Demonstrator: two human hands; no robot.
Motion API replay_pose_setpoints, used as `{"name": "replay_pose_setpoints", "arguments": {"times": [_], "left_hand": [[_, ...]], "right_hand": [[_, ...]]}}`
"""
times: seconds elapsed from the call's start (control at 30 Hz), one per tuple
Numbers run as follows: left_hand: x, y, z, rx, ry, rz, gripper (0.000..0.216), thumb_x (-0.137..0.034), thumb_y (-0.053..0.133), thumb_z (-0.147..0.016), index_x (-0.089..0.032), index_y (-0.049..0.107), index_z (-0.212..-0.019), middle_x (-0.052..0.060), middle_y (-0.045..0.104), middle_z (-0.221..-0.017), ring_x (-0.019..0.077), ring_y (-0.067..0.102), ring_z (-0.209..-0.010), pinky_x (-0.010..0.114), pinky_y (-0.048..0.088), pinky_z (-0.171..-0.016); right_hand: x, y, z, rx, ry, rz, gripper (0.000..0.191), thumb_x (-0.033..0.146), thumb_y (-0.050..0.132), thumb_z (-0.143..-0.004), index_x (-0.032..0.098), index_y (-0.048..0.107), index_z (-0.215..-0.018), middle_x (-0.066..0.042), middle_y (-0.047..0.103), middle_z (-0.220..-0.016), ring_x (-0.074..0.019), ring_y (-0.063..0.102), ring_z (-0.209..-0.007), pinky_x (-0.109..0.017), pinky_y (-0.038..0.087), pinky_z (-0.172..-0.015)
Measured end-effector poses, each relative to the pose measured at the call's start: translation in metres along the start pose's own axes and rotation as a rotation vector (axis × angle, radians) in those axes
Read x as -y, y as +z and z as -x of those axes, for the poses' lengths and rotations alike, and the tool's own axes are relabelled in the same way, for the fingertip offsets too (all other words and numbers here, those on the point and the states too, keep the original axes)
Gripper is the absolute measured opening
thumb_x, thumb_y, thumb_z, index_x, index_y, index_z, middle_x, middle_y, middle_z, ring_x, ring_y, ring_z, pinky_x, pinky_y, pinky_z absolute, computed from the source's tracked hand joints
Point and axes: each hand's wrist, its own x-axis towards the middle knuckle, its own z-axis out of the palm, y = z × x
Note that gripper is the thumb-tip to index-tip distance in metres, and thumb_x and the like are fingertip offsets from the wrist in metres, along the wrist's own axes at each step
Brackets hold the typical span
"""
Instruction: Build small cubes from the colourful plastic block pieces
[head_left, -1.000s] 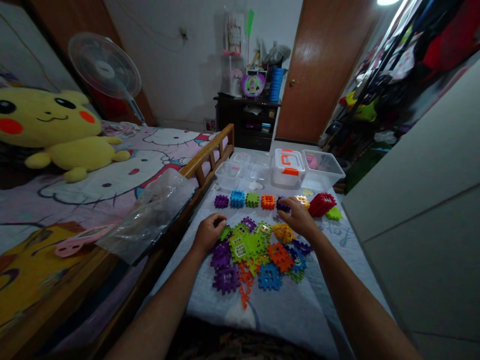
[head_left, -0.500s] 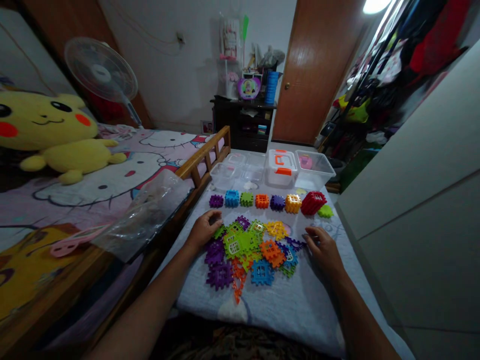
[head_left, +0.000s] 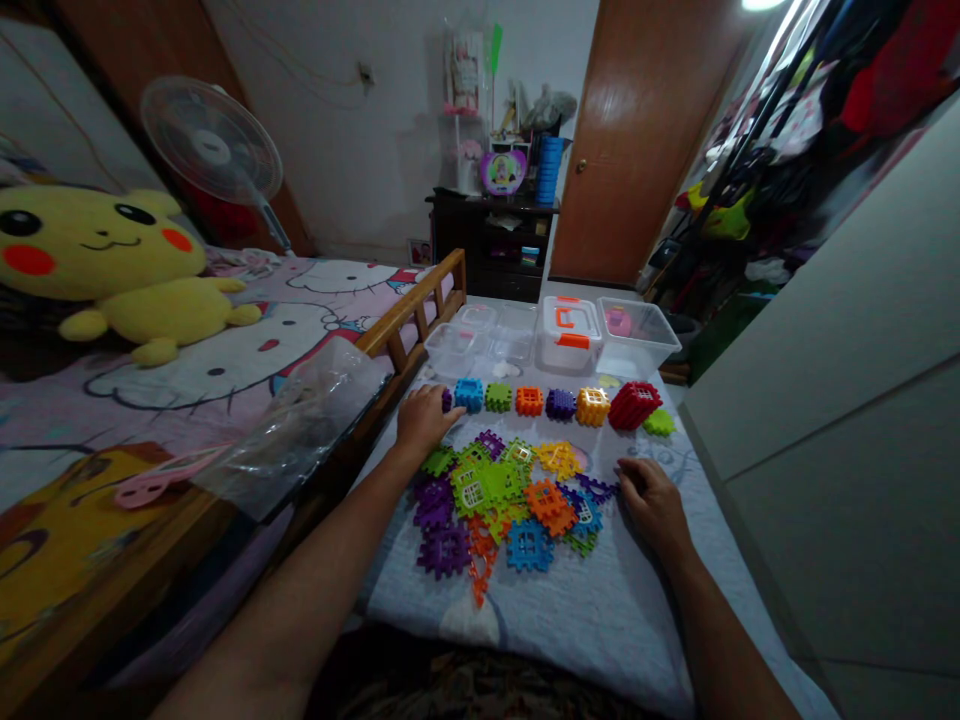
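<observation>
My left hand (head_left: 424,418) reaches to the left end of a row of interlocking plastic tile stacks. Its thumb and fingers close round the purple tile stack (head_left: 447,400), which they mostly hide. Right of that stand a light blue stack (head_left: 469,394) and a green stack (head_left: 499,397). My right hand (head_left: 657,502) rests on the sheet with its fingers curled in and nothing visible in them, beside a dark blue triangular tile (head_left: 597,488). Between my arms lies a loose heap with green tiles (head_left: 491,484), purple tiles (head_left: 444,550), an orange tile (head_left: 550,506) and a blue tile (head_left: 529,545).
Orange, dark blue, yellow and red stacks (head_left: 634,405) continue the row. Behind it stand a lidded clear box (head_left: 568,345), an open clear bin (head_left: 637,338) and clear trays (head_left: 454,350). A wooden bed rail (head_left: 409,325) runs along the left, a white cabinet (head_left: 832,400) along the right.
My left hand has moved forward from the heap's left edge to the purple stack and closed round it. My right hand's fingers have curled in more. The view has shifted slightly.
</observation>
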Motion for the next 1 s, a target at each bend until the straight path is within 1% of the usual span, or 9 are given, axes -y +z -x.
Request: {"name": "replay_pose_setpoints", "arguments": {"times": [0.13, 0.27, 0.4, 0.67, 0.87, 0.93, 1.0], "left_hand": [[-0.008, -0.002, -0.006, 0.047, -0.017, -0.134, 0.037, -0.052, 0.069, -0.081, -0.017, 0.072, -0.093, 0.017, 0.069, -0.098, 0.0358, 0.061, -0.098, 0.042, 0.044, -0.084], [-0.015, -0.004, -0.006, 0.090, -0.046, -0.234, 0.039, -0.054, 0.064, -0.084, -0.018, 0.072, -0.096, 0.015, 0.069, -0.103, 0.0337, 0.061, -0.101, 0.041, 0.043, -0.083], [-0.021, -0.004, -0.007, 0.114, -0.058, -0.265, 0.038, -0.054, 0.061, -0.085, -0.019, 0.073, -0.094, 0.014, 0.070, -0.103, 0.0327, 0.061, -0.102, 0.040, 0.043, -0.083], [-0.025, -0.002, -0.009, 0.088, -0.056, -0.242, 0.037, -0.051, 0.060, -0.086, -0.017, 0.074, -0.092, 0.016, 0.070, -0.101, 0.0357, 0.062, -0.101, 0.043, 0.042, -0.083], [-0.026, -0.004, -0.007, 0.061, -0.042, -0.250, 0.036, -0.052, 0.061, -0.085, -0.018, 0.073, -0.088, 0.015, 0.071, -0.099, 0.0346, 0.062, -0.098, 0.043, 0.042, -0.082], [-0.024, -0.007, -0.004, 0.036, -0.039, -0.246, 0.037, -0.053, 0.061, -0.085, -0.018, 0.073, -0.090, 0.015, 0.071, -0.100, 0.0352, 0.062, -0.099, 0.044, 0.043, -0.083], [-0.019, -0.010, 0.000, 0.010, -0.031, -0.227, 0.039, -0.053, 0.061, -0.085, -0.017, 0.072, -0.096, 0.016, 0.071, -0.102, 0.0360, 0.062, -0.101, 0.045, 0.043, -0.085]], "right_hand": [[-0.002, 0.001, 0.000, -0.012, -0.010, 0.005, 0.022, 0.035, 0.054, -0.085, 0.021, 0.067, -0.096, -0.011, 0.068, -0.096, -0.0264, 0.064, -0.091, -0.043, 0.052, -0.086], [-0.005, 0.003, 0.000, -0.023, -0.030, 0.006, 0.024, 0.035, 0.054, -0.084, 0.019, 0.067, -0.096, -0.011, 0.067, -0.095, -0.0261, 0.064, -0.090, -0.043, 0.051, -0.086], [-0.008, 0.004, 0.000, -0.011, -0.041, 0.011, 0.023, 0.034, 0.055, -0.084, 0.019, 0.067, -0.096, -0.011, 0.067, -0.094, -0.0258, 0.064, -0.089, -0.042, 0.051, -0.085], [-0.008, 0.003, 0.001, -0.008, -0.045, 0.020, 0.021, 0.032, 0.054, -0.085, 0.019, 0.066, -0.097, -0.010, 0.067, -0.095, -0.0251, 0.064, -0.090, -0.042, 0.051, -0.085], [-0.005, 0.002, 0.001, -0.002, -0.047, 0.018, 0.020, 0.031, 0.054, -0.085, 0.019, 0.066, -0.097, -0.010, 0.066, -0.096, -0.0248, 0.063, -0.090, -0.041, 0.051, -0.085], [-0.005, 0.002, 0.001, -0.005, -0.043, 0.014, 0.021, 0.031, 0.054, -0.085, 0.019, 0.066, -0.097, -0.010, 0.066, -0.095, -0.0252, 0.063, -0.091, -0.041, 0.051, -0.085], [-0.005, 0.002, 0.001, -0.006, -0.041, 0.011, 0.021, 0.031, 0.054, -0.084, 0.019, 0.066, -0.097, -0.010, 0.066, -0.095, -0.0255, 0.063, -0.090, -0.042, 0.051, -0.085]]}}
